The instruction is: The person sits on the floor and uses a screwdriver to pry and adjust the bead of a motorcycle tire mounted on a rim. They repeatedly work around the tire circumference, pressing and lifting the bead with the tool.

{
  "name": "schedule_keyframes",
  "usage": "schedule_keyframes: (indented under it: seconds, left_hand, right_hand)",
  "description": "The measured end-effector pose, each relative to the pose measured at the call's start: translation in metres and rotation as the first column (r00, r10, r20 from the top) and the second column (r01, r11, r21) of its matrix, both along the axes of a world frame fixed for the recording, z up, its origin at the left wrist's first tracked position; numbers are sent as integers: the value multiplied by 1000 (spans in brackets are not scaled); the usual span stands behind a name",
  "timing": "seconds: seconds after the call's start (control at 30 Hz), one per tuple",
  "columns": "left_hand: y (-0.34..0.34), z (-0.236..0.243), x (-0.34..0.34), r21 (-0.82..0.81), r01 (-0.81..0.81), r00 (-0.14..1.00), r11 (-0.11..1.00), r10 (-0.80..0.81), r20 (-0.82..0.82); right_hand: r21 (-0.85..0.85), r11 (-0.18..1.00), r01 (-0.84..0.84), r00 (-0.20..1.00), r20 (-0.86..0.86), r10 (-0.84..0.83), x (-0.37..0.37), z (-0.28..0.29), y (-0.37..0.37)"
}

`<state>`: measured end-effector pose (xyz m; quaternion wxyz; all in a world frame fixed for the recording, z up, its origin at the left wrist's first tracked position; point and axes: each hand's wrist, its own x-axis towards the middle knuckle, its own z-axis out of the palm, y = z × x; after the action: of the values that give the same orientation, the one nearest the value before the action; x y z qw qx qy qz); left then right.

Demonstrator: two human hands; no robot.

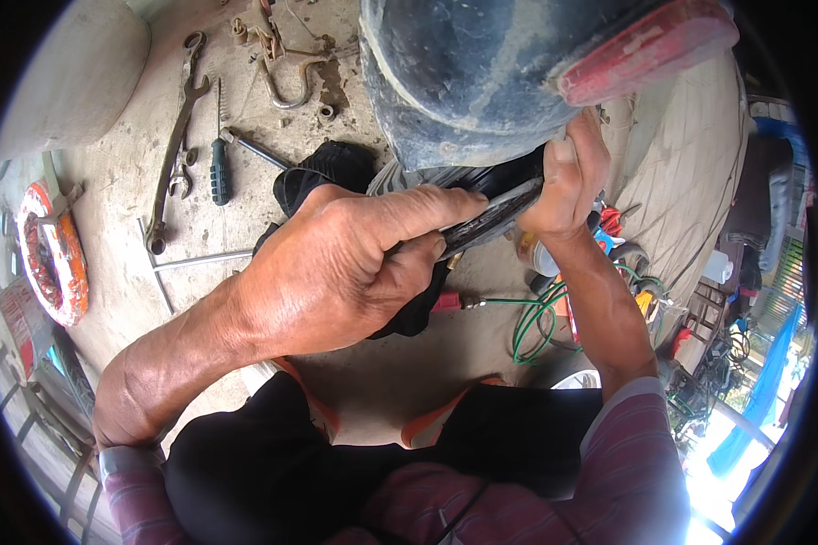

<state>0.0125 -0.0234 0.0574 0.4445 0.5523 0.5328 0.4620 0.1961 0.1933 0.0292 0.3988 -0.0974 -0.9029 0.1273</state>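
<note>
Both hands were at the black strip (pixel 493 218), apparently rubber, which lay just below the dark guard (pixel 473 82) with its red lamp (pixel 650 53). Left hand (pixel 323 263): thumb and forefinger pinched the near end of the strip. Right hand (pixel 568 182): fingers curled about the far end; the contact there was partly hidden.

Judgement on handling: the work seemed to be gripping and drawing on the strip, and called for steady, even tension from both sides. A flat, firm pinch would have suited it better than fingertips, since rubber can slip or spring back. Fingers were best held clear of the guard's lower edge, and the strip checked for twist along its length.

Tools lay on the floor (pixel 109 186), left of the work: spanner (pixel 178 136), screwdriver (pixel 219 173), T-bar (pixel 204 261). A green hose (pixel 518 331) lay to the right, near the right forearm.

Writing: none legible on the strip, guard or lamp. A red-and-white panel (pixel 16 313) at the left edge was too small and warped to read. No brand could be recorded.
</note>
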Motion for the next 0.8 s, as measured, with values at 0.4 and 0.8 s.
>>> schedule_keyframes:
  seconds: [0.4, 0.8]
  left_hand:
    - [21, 15, -4, -17, 62, 989, 998, -63, -134]
    - [2, 9, -1, -77, 30, 999, 997, -32, -26]
  right_hand:
    - [-289, 952, 100, 993, -29, -113, 9, -9, -4]
    - [-462, 887, -13, 997, -78, -26, 9, -6, -17]
